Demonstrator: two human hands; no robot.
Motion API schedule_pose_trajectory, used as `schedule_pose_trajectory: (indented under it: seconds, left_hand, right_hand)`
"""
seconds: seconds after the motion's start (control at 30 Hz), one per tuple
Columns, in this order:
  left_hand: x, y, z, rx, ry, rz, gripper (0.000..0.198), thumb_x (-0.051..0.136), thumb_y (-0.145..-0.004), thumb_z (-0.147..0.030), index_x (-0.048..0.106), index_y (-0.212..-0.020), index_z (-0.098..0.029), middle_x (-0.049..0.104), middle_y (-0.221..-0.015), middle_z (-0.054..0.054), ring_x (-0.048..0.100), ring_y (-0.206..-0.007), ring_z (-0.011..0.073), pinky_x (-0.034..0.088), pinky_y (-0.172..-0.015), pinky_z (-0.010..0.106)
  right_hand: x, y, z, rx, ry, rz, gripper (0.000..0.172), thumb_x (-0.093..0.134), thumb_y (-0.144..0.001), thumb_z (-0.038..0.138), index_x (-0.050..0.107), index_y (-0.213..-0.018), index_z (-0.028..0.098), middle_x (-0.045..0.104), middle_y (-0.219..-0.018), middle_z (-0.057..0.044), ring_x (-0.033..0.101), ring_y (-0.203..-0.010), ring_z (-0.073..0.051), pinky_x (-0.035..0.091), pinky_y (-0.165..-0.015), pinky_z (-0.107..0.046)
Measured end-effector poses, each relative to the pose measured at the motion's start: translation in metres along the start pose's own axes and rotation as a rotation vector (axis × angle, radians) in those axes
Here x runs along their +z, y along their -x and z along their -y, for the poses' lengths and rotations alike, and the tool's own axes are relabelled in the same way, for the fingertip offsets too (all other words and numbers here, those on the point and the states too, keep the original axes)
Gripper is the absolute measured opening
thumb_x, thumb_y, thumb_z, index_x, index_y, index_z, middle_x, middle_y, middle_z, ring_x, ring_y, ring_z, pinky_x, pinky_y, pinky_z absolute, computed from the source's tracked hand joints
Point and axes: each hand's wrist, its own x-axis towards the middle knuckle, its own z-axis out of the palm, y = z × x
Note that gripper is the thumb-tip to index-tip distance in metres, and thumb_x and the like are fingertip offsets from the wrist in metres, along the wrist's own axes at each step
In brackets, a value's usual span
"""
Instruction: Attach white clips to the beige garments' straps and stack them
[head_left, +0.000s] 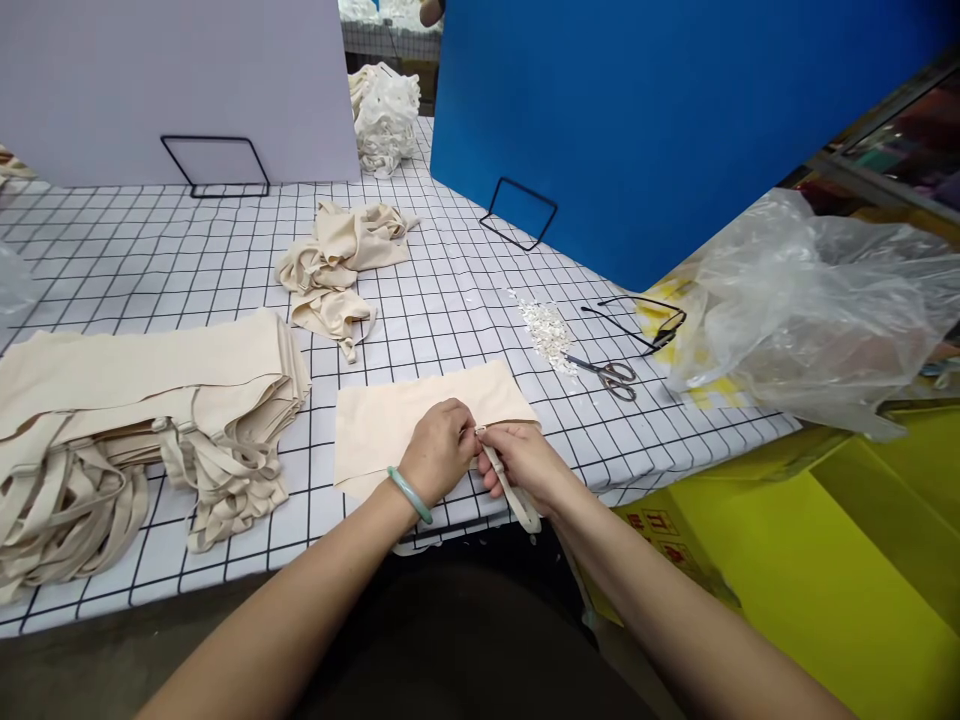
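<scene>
A beige fabric piece [382, 425] lies flat at the table's front edge. Over its right part my two hands meet, fingertips pinched at a small whitish fitting on a beige strap [510, 492]. My left hand [441, 450], with a pale green bangle at the wrist, has its fingers closed at the strap's upper end. From the right, my right hand [521, 460] grips the same strap, whose loop hangs down over the table edge. The fingertips partly cover the fitting.
Stacked beige garments with straps [150, 365] fill the left. Crumpled beige pieces [330, 260] lie behind. Scissors [611, 375], white scraps [547, 330] and glasses [652, 325] sit right, beside clear plastic [817, 310]. Lilac [180, 80] and blue [637, 120] boards stand at the back.
</scene>
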Motion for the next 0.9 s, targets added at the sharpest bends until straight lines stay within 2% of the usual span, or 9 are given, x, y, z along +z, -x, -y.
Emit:
schedule_pose_trajectory:
  seconds: [0.13, 0.23, 0.3, 0.37, 0.5, 0.6, 0.7, 0.8, 0.9]
  left_hand:
    - [-0.013, -0.001, 0.001, 0.043, -0.003, 0.085, 0.019, 0.053, -0.082, -0.002, 0.065, -0.075, -0.015, 0.07, -0.088, 0.006, 0.066, -0.081, 0.017, 0.056, -0.077, 0.031]
    - [-0.026, -0.01, 0.003, 0.132, 0.01, 0.089, 0.023, 0.051, -0.084, -0.003, 0.07, -0.091, -0.016, 0.073, -0.099, 0.005, 0.069, -0.093, 0.0174, 0.057, -0.087, 0.032]
    - [-0.028, -0.021, 0.004, 0.205, -0.037, 0.057, 0.028, 0.047, -0.087, -0.004, 0.07, -0.099, -0.014, 0.072, -0.111, 0.008, 0.068, -0.104, 0.0181, 0.055, -0.095, 0.033]
    - [-0.023, -0.033, 0.006, 0.271, -0.132, 0.091, 0.032, 0.043, -0.091, -0.005, 0.07, -0.107, -0.011, 0.069, -0.122, 0.011, 0.063, -0.116, 0.0202, 0.051, -0.103, 0.037]
    - [-0.008, -0.05, 0.01, 0.326, -0.375, 0.33, 0.035, 0.041, -0.099, -0.02, 0.061, -0.127, -0.014, 0.054, -0.144, 0.01, 0.041, -0.14, 0.0284, 0.034, -0.116, 0.052]
    - [-0.003, -0.053, 0.01, 0.3, -0.503, 0.446, 0.045, 0.035, -0.103, -0.032, 0.047, -0.143, -0.016, 0.037, -0.157, 0.008, 0.026, -0.148, 0.0301, 0.023, -0.12, 0.056]
    - [-0.001, -0.052, 0.009, 0.272, -0.583, 0.472, 0.052, 0.029, -0.104, -0.037, 0.034, -0.152, -0.018, 0.024, -0.162, 0.006, 0.018, -0.151, 0.0289, 0.018, -0.121, 0.054]
    - [0.001, -0.052, 0.008, 0.248, -0.637, 0.482, 0.055, 0.027, -0.103, -0.04, 0.029, -0.154, -0.02, 0.019, -0.164, 0.005, 0.014, -0.152, 0.0276, 0.015, -0.123, 0.052]
    - [0.004, -0.053, 0.008, 0.233, -0.665, 0.484, 0.055, 0.026, -0.103, -0.041, 0.027, -0.155, -0.021, 0.016, -0.164, 0.003, 0.012, -0.152, 0.0262, 0.014, -0.123, 0.05]
  right_hand:
    - [-0.007, 0.008, 0.003, 0.029, 0.041, 0.048, 0.017, 0.053, -0.085, 0.021, 0.061, -0.071, 0.015, 0.059, -0.052, -0.001, 0.054, -0.04, -0.011, 0.045, -0.038, -0.021]
    - [-0.015, 0.02, -0.002, -0.019, 0.081, 0.027, 0.017, 0.052, -0.092, 0.033, 0.059, -0.09, 0.018, 0.062, -0.056, 0.0, 0.057, -0.046, -0.012, 0.048, -0.043, -0.022]
    - [-0.018, 0.027, -0.009, -0.06, 0.071, -0.016, 0.02, 0.056, -0.091, 0.037, 0.056, -0.101, 0.02, 0.063, -0.058, 0.002, 0.059, -0.05, -0.013, 0.048, -0.046, -0.022]
    - [-0.018, 0.03, -0.016, -0.088, 0.042, -0.063, 0.022, 0.059, -0.089, 0.037, 0.054, -0.105, 0.021, 0.061, -0.058, 0.004, 0.058, -0.049, -0.012, 0.047, -0.045, -0.02]
    - [-0.012, 0.029, -0.022, -0.083, 0.05, -0.072, 0.018, 0.059, -0.089, 0.037, 0.056, -0.094, 0.02, 0.058, -0.052, 0.005, 0.052, -0.04, -0.011, 0.042, -0.036, -0.019]
    - [-0.008, 0.024, -0.017, -0.085, 0.054, -0.063, 0.013, 0.058, -0.09, 0.032, 0.056, -0.092, 0.02, 0.059, -0.05, 0.005, 0.054, -0.038, -0.011, 0.043, -0.035, -0.02]
    - [-0.008, 0.023, -0.014, -0.082, 0.101, -0.071, 0.008, 0.056, -0.09, 0.026, 0.057, -0.085, 0.019, 0.058, -0.048, 0.006, 0.05, -0.035, -0.009, 0.037, -0.031, -0.017]
    - [-0.009, 0.024, -0.017, -0.071, 0.191, -0.043, 0.017, 0.055, -0.089, 0.022, 0.055, -0.073, 0.018, 0.058, -0.047, 0.005, 0.043, -0.033, -0.006, 0.027, -0.029, -0.015]
    - [-0.009, 0.024, -0.022, -0.059, 0.218, -0.025, 0.018, 0.052, -0.089, 0.022, 0.055, -0.072, 0.018, 0.058, -0.049, 0.004, 0.043, -0.035, -0.005, 0.027, -0.031, -0.015]
